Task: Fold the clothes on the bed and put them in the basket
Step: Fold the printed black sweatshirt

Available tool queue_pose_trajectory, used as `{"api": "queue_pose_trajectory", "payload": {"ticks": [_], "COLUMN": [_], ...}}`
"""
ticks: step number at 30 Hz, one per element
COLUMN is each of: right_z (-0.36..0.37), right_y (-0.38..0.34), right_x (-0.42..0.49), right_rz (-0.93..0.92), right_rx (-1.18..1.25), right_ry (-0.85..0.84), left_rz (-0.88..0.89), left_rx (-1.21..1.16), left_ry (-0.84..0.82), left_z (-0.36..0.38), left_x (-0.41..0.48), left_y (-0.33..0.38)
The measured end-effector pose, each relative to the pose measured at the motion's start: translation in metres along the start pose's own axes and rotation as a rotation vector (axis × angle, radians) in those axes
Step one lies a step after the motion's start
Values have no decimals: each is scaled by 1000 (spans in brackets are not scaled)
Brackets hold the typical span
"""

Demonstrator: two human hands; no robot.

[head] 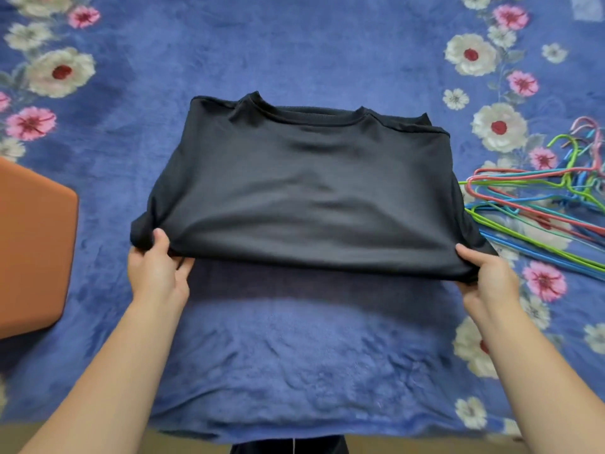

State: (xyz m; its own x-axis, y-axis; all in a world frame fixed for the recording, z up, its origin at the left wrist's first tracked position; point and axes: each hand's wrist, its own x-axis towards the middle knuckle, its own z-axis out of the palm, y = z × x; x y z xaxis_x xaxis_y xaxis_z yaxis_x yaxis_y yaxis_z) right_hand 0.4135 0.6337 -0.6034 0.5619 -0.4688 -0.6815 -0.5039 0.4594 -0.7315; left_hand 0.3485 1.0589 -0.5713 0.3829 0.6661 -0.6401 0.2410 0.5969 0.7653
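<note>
1. Both my forearms reach forward over the blue flowered blanket point(294, 371), wide apart, towards the near edge of the black T-shirt point(311, 191).
2. My left hand point(157, 270) pinches the shirt's near left corner, thumb on top and fingers curled beneath.
3. My right hand point(487, 276) pinches the shirt's near right corner, thumb on top; its fingers are hidden under the cloth.
4. The shirt is folded and its near edge is held up off the blanket, with a shadow below it. Its long axis runs left to right between my hands.
5. The collar points away from me, at the shirt's far edge.
6. Left of the shirt sits an orange-brown object point(32, 250); I cannot tell what it is.
7. Right of the shirt lie coloured wire hangers point(540, 204).
</note>
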Motion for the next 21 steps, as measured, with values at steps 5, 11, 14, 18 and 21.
{"api": "queue_pose_trajectory", "payload": {"ticks": [5,11,14,18,21], "right_z": [-72,-96,-82,-60,-51], "right_y": [17,44,33,11,9], "right_x": [-41,-55,-45,-42,-36], "right_rz": [128,166,109,70,27], "right_rx": [-213,-675,-863,-892,-927], "right_ry": [-95,-79,-147,-268,-282], "left_rz": [-37,-167,27,95,-153], "left_rx": [29,59,194,53,45], "left_ry": [155,378,492,528,284], "left_z": [-79,-100,-88,-91,-115], "left_x": [-22,-8,-5,5,7], "left_y": [-15,-39,-34,-28,-24]}}
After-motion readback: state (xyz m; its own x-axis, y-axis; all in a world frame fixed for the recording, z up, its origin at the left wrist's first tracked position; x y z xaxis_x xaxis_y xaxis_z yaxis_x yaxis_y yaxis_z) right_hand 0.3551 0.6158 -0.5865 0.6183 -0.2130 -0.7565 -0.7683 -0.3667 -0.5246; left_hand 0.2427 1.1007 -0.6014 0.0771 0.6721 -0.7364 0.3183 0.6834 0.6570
